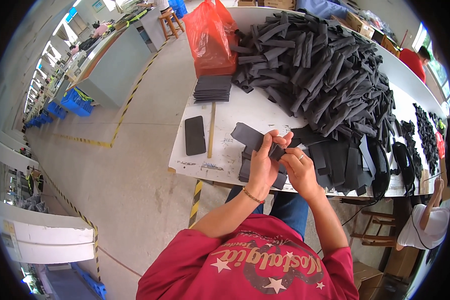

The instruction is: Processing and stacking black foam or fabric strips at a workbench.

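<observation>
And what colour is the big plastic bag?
Translucent orange-red; the big bag shows best in the head view.

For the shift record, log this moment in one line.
left hand: holding dark strip | right hand: at same strip | phone: on table | pile: beyond hands

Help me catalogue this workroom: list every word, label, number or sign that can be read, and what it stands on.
Red shirt: large pale lettering, readable, but I won't copy its wording.
Table: dark, smudged marks, too unclear to read.
Distant poster: any writing is too small to read.
</observation>
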`<act>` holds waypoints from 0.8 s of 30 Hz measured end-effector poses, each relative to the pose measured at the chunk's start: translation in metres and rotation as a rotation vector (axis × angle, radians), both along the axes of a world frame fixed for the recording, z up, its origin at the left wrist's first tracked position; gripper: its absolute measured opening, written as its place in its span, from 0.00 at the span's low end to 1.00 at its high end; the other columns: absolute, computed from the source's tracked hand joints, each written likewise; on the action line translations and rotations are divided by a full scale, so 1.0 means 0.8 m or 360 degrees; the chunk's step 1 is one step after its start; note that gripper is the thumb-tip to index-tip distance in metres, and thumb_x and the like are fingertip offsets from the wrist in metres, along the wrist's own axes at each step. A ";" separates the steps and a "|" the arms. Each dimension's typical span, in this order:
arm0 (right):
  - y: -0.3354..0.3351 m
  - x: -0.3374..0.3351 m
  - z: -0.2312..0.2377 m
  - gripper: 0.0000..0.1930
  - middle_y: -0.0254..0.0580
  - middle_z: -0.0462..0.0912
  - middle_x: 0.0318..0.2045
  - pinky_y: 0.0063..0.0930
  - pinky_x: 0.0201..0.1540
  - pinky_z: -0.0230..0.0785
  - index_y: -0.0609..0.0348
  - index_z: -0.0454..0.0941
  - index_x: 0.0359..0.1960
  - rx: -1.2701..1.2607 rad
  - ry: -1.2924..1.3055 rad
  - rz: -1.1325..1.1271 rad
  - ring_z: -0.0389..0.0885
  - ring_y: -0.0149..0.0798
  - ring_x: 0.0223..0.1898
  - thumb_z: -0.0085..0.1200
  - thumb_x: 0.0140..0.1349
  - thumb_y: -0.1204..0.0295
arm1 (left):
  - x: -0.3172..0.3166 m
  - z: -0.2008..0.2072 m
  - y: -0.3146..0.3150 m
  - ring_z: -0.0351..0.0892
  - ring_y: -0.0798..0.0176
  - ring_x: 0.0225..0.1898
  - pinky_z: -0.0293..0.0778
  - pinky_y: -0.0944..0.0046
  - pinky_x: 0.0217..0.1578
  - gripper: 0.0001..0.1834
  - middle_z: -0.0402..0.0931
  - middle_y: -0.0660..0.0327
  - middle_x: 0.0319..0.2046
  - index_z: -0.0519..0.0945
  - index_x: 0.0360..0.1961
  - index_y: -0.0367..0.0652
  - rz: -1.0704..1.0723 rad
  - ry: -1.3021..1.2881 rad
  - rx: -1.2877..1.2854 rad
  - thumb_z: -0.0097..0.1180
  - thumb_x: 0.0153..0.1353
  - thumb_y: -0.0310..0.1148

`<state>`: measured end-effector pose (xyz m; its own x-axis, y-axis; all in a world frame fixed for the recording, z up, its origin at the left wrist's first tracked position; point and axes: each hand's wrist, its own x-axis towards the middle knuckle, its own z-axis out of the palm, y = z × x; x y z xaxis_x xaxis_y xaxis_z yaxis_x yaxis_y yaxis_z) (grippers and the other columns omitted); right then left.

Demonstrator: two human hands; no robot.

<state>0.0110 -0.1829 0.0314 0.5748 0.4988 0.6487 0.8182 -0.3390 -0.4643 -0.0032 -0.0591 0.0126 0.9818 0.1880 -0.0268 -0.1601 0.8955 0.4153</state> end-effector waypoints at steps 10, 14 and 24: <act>0.007 0.000 -0.005 0.09 0.46 0.77 0.34 0.36 0.33 0.71 0.63 0.75 0.32 0.0016 0.0035 0.0038 0.78 0.48 0.32 0.59 0.49 0.84 | -0.001 -0.009 -0.003 0.76 0.52 0.54 0.67 0.56 0.61 0.16 0.80 0.59 0.31 0.74 0.47 0.38 -0.0032 -0.0037 -0.0114 0.49 0.70 0.41; 0.010 0.000 -0.006 0.08 0.45 0.76 0.33 0.36 0.33 0.71 0.63 0.75 0.32 0.0001 0.0059 0.0047 0.77 0.48 0.32 0.58 0.49 0.84 | -0.003 -0.011 -0.001 0.76 0.52 0.55 0.67 0.56 0.61 0.16 0.80 0.59 0.32 0.74 0.48 0.38 -0.0041 -0.0035 -0.0103 0.49 0.70 0.41; 0.027 -0.015 -0.010 0.06 0.37 0.77 0.37 0.24 0.38 0.67 0.65 0.75 0.32 0.0406 0.0897 -0.0155 0.73 0.29 0.33 0.60 0.57 0.79 | 0.006 -0.013 0.013 0.75 0.54 0.56 0.67 0.57 0.59 0.22 0.81 0.56 0.40 0.75 0.51 0.36 0.0015 0.0015 0.0176 0.48 0.70 0.46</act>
